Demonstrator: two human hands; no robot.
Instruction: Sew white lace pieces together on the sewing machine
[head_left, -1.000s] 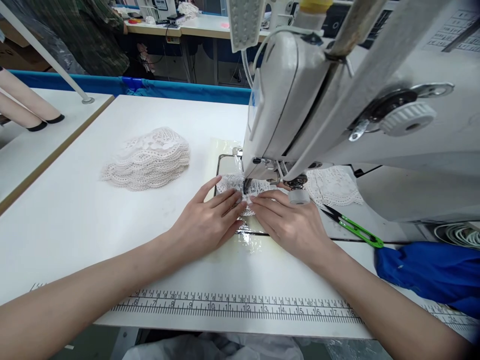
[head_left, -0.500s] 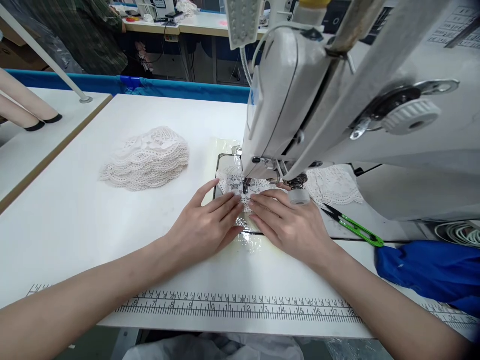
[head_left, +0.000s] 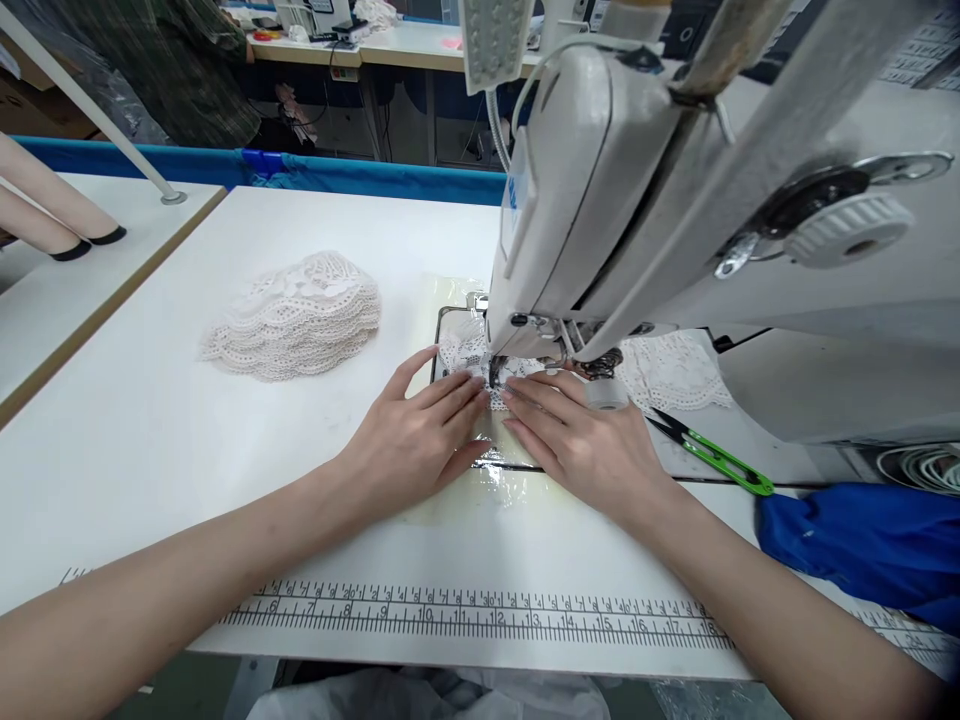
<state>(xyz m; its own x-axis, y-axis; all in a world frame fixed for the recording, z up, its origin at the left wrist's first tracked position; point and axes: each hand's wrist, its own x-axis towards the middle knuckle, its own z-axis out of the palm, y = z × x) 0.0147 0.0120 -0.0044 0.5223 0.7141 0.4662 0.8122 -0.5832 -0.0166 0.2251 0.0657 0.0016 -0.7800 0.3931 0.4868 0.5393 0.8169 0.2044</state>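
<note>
A white lace piece lies beneath the presser foot of a white sewing machine. My left hand rests flat on its near left side, fingers stretched toward the foot and thumb toward me. On the right, my right hand lies flat with its fingertips on the lace close to the foot. Both hands hide part of the piece. Under the machine arm, more white lace spreads beyond my right hand. Green-handled thread snips lie beside that hand, blades pointing at it.
A stack of white scalloped lace sits left on the white table. Blue cloth lies at the right. A printed ruler runs along the front edge. Across the blue border, a person in a dark checked sleeve is at another table.
Both hands have slid slightly away from me, and the lace between them has shifted further under the foot. The view has moved a little; the stack and snips stay put.
</note>
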